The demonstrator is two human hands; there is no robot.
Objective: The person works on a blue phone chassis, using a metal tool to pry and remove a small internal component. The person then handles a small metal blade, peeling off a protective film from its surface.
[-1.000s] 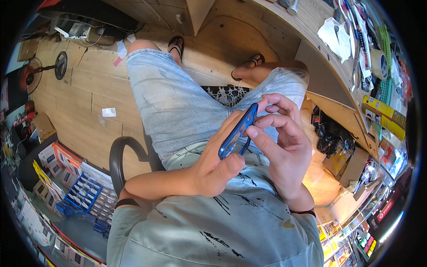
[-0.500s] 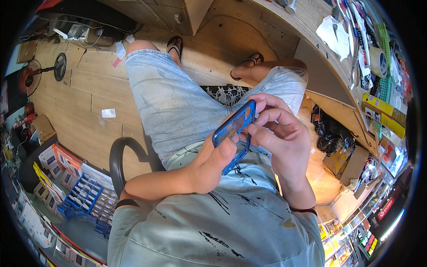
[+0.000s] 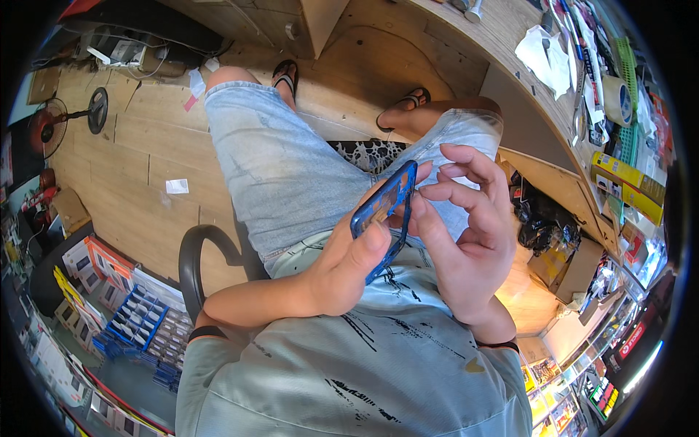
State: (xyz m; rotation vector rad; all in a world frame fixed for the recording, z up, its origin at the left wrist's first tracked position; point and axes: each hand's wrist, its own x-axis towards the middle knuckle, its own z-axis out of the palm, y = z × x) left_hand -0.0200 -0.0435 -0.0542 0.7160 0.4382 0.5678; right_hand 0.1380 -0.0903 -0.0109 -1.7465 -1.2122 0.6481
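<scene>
A blue phone frame (image 3: 386, 194) with cut-outs is tilted up above my lap. My left hand (image 3: 348, 264) is closed round its near-left side, the thumb lying along the edge and the other fingers mostly hidden behind it. At the frame's right edge, my right hand (image 3: 466, 240) brings thumb and index fingertips together. Whether a small part sits between those tips is too small to tell. The remaining right fingers are raised and apart, off the frame.
On the right runs a wooden desk (image 3: 502, 33) carrying tools, a tape roll (image 3: 617, 100) and a yellow box (image 3: 628, 188). A black chair armrest (image 3: 193, 273) curves at my left. Beyond it stand a blue compartment tray (image 3: 138, 317) and a fan (image 3: 49, 130).
My right hand has shifted slightly right and its outer fingers have lifted and spread. The phone frame has turned a little more edge-on, still in my left hand.
</scene>
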